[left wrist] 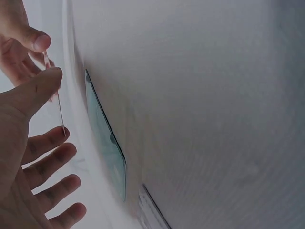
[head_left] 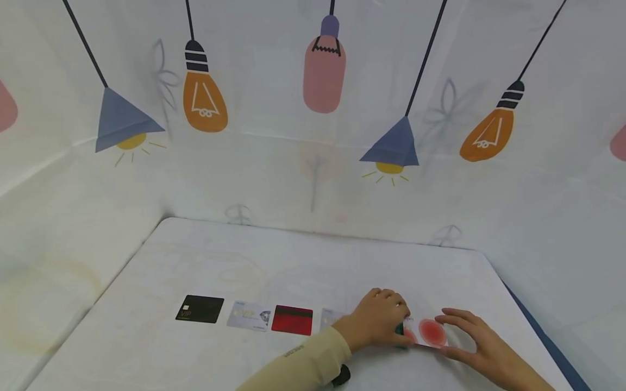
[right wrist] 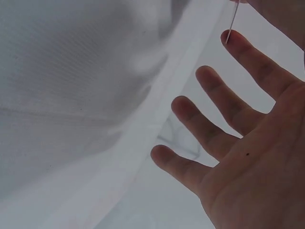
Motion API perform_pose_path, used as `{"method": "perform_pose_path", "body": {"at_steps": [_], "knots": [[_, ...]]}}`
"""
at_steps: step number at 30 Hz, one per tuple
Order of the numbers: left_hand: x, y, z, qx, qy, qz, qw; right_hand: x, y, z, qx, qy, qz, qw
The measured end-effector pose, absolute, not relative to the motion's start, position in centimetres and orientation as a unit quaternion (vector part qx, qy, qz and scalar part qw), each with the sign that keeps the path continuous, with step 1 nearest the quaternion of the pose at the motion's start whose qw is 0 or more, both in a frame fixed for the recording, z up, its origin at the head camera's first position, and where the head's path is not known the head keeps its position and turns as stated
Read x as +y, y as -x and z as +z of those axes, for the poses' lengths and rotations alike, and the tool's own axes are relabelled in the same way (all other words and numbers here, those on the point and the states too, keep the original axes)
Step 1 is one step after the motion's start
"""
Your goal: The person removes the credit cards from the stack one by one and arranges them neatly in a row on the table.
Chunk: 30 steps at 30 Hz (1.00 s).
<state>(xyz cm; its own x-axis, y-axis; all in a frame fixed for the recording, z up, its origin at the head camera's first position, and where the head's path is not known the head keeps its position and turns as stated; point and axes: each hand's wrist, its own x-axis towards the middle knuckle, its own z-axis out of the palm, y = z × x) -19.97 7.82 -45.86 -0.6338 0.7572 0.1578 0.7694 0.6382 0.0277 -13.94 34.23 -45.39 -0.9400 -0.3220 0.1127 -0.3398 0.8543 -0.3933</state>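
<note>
A white card with red circles point(head_left: 432, 332) is held between both hands, raised off the table. The left hand point(head_left: 376, 320) pinches its left part by thumb and index finger; in the left wrist view the card point(left wrist: 61, 114) shows edge-on between them. From the right, the right hand point(head_left: 481, 345) holds the card by thumb and index finger. Its other fingers are spread in the right wrist view, where the card's thin edge point(right wrist: 232, 21) meets the index fingertip. A green card point(left wrist: 106, 133) lies on the table below the left hand, mostly hidden in the head view.
Leftward in a row lie a black VIP card point(head_left: 200, 309), a silver VIP card point(head_left: 248, 316), a red card with a dark stripe point(head_left: 292, 320) and another silver card point(head_left: 331, 317), partly covered by the left arm. A small black object point(head_left: 342, 376) shows beside the left sleeve.
</note>
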Motion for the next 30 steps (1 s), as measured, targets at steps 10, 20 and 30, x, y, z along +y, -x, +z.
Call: {"method": "perform_pose_path", "body": {"at_steps": [10,20,30], "knots": [[9.1,19.3,-45.7,-0.902,0.427,0.010,0.063,34.7,13.8,-45.9,-0.966,-0.173,0.191,0.013],[9.6,19.0,-46.3,-0.905,0.420,0.025,0.065,34.9,14.1,-46.5,-0.976,-0.136,0.168,-0.019],[9.5,19.2,-46.9,-0.901,0.427,0.013,0.076,34.7,14.3,-46.7,-0.978,-0.139,0.156,-0.024]]}}
